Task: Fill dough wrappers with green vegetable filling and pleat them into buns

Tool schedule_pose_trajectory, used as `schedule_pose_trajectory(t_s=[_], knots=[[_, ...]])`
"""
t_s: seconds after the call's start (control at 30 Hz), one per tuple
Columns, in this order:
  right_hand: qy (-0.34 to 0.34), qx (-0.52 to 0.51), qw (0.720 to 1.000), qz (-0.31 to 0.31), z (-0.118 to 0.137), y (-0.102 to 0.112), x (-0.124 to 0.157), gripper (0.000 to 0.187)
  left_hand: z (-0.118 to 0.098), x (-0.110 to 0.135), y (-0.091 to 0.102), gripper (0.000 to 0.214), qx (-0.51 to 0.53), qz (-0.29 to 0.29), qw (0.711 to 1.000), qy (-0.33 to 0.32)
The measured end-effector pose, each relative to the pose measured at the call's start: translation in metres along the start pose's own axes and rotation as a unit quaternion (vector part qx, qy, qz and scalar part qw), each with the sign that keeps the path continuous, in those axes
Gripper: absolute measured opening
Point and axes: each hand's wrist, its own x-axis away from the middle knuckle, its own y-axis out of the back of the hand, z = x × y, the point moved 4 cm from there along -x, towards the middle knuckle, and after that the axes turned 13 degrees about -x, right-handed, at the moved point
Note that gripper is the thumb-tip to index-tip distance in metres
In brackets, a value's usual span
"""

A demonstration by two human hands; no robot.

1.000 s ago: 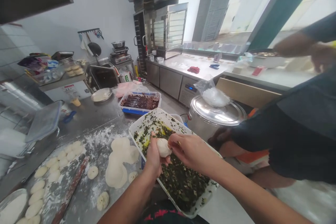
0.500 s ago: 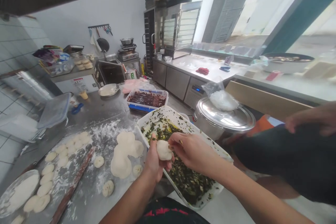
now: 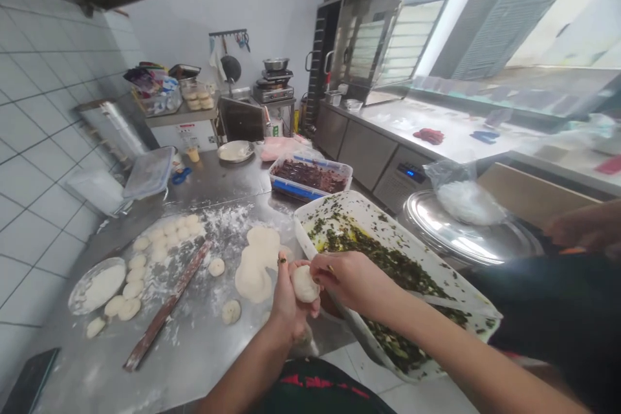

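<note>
A round, pale dough bun (image 3: 305, 284) sits in my left hand (image 3: 287, 301), whose fingers curl round its underside with the thumb up. My right hand (image 3: 347, 277) pinches the bun's edge at its right side, with bits of green on the fingers. Just right of both hands is a white tub (image 3: 359, 330) of chopped green filling (image 3: 392, 262). Flat dough rounds (image 3: 253, 275) overlap on the steel table to the left. Closer in, a filled bun (image 3: 231, 312) and another one (image 3: 216, 266) rest on the metal.
A wooden rolling pin (image 3: 167, 304) lies on the floured table (image 3: 194, 362), beside several dough pieces (image 3: 133, 290) and a bowl of flour (image 3: 99, 284). Behind the tub stands a box of dark red filling (image 3: 310, 176). At right are a lidded steel pot (image 3: 466, 226) and another person's hand (image 3: 589, 226).
The view has swung left, so the table and tub appear farther right. Both hands stay on the bun, the right one still pinching its edge.
</note>
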Motion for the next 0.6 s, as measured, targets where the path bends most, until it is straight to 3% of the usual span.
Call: schedule_pose_trajectory(t_s=[0.27,0.43,0.6], knots=[[0.029,0.007,0.998,0.061,0.03,-0.053,-0.032,0.014,-0.002,0.016,0.071,0.068,-0.015,0.016,0.998,0.065],[0.013,-0.003,0.998,0.06,0.037,-0.092,-0.052,0.014,-0.006,0.031,0.108,0.066,0.02,-0.044,0.998,0.029],[0.035,0.039,0.995,0.084,0.05,-0.123,-0.069,0.014,-0.001,0.039,0.143,0.064,-0.028,-0.173,0.983,0.05]])
